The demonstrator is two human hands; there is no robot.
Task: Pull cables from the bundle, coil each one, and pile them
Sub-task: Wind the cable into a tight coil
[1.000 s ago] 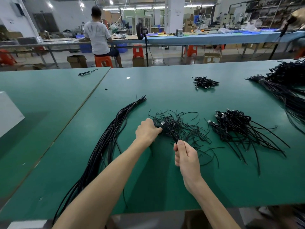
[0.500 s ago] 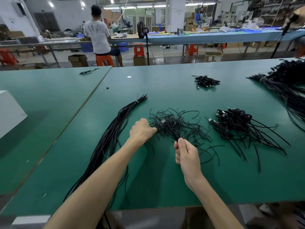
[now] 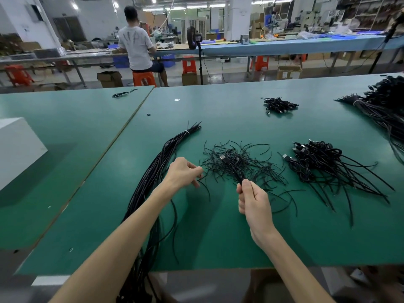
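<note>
Right grip clenched on one black cable with a silver USB plug. The cable runs up-left out of the fist, and its plug end lies on the loose heap of short thin black strands mid-bench. Left grip has its fingers loosely curled at the heap's left fringe, tips at the strand ends. Can't tell if it pinches one.

Edges: the near edge of the green bench runs under both forearms. The long bundle of black cables, white tie near its far tip, lies just left of the left grip and hangs over that edge. A seam to a second green bench runs diagonally on the left, with a white box on it at the frame edge.

Open room: bare green between the hands and the near edge, and beyond the strand heap.

Count:
- 1 tied long bundle
- 1 strand heap
- 1 pile of coiled black cables, right of the heap and apart from it
- 1 small far pile of black cables
- 1 big black cable mass at far right
- 1 lone black cable on the second bench
</note>
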